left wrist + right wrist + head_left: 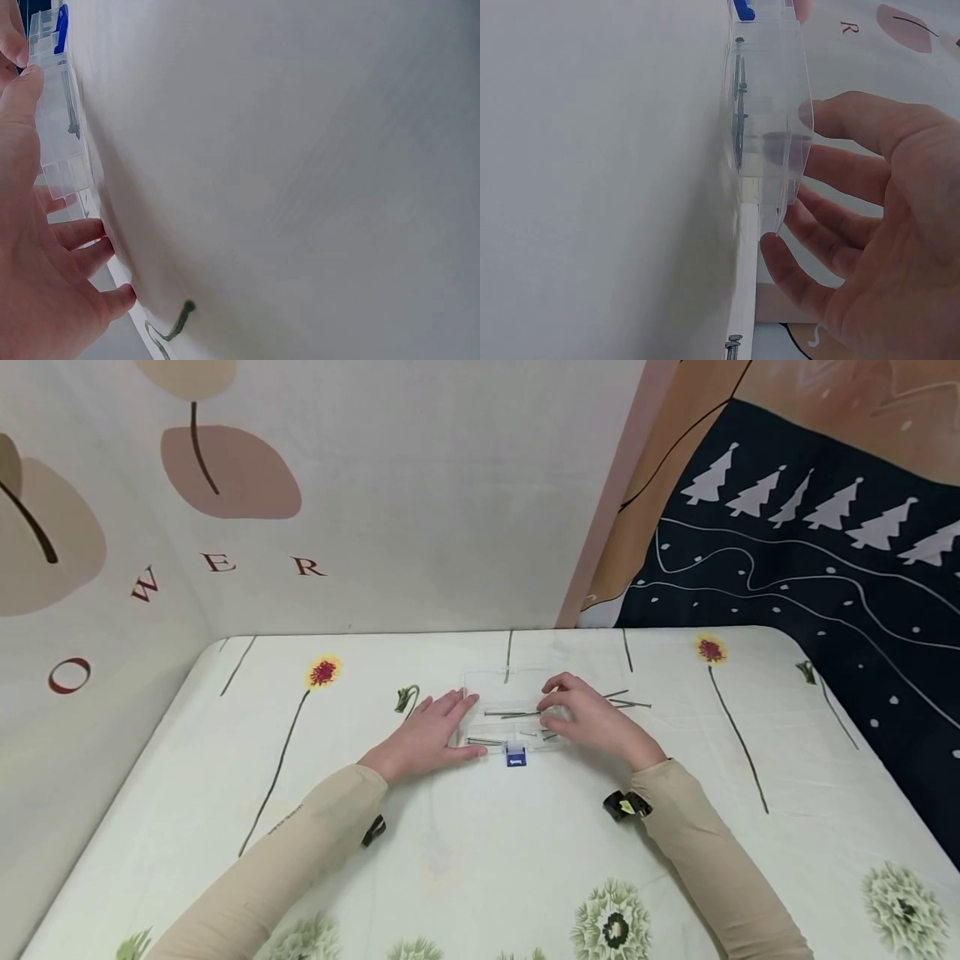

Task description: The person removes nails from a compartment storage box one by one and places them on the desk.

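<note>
A clear plastic box (483, 692) with a blue latch (516, 757) lies on the flowered cloth; thin metal nails (512, 715) lie in it. My left hand (427, 737) is spread flat at its left side, with the thumb along the front left corner; in the left wrist view the hand (45, 247) has its fingers apart. Over the box's right part, my right hand (592, 718) has bent, parted fingers. The right wrist view shows this hand (885, 217) with thumb and index tips behind the clear wall (769, 90); whether they touch a nail is hidden.
Several loose nails (630, 702) lie on the cloth right of the box, partly behind my right hand. The table's far edge runs behind the box, against a pale printed hanging (450, 527). A dark cloth with white trees (750, 560) hangs at the right.
</note>
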### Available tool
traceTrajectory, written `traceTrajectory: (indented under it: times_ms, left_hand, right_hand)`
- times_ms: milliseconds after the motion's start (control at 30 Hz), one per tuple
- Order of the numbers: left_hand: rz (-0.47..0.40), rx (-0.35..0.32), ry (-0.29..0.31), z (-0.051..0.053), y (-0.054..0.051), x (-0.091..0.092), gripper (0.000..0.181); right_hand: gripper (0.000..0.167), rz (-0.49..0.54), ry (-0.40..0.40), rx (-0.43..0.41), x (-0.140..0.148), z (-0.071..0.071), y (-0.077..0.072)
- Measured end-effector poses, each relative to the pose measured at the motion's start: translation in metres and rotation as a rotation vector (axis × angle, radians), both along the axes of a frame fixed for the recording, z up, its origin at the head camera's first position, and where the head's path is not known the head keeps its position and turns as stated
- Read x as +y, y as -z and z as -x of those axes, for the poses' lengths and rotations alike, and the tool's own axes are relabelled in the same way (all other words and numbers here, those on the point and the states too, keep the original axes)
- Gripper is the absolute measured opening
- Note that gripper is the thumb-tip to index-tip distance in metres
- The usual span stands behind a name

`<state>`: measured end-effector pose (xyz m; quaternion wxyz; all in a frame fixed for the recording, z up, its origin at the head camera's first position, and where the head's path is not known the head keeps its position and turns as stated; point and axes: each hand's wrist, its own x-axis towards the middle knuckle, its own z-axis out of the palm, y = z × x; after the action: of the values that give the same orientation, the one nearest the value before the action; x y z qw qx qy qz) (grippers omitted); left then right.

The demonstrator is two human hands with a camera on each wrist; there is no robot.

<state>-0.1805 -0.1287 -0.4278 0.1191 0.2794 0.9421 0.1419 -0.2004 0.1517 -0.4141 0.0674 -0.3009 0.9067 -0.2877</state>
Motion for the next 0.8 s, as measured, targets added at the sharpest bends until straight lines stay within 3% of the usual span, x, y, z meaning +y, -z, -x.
traceTrajectory:
  times_ms: [300,800]
  left_hand:
    - [0.001,0.008,-0.002,0.001,0.0,0.0,0.088]
    - [-0.004,0.01,-0.003,0.001,0.0,0.0,0.087]
  right_hand:
    - [0.013,-0.006,-0.001,-0.062,-0.002,0.002,0.001]
    - [0.008,-0.033,0.001,-0.084,-0.013,0.003,0.006]
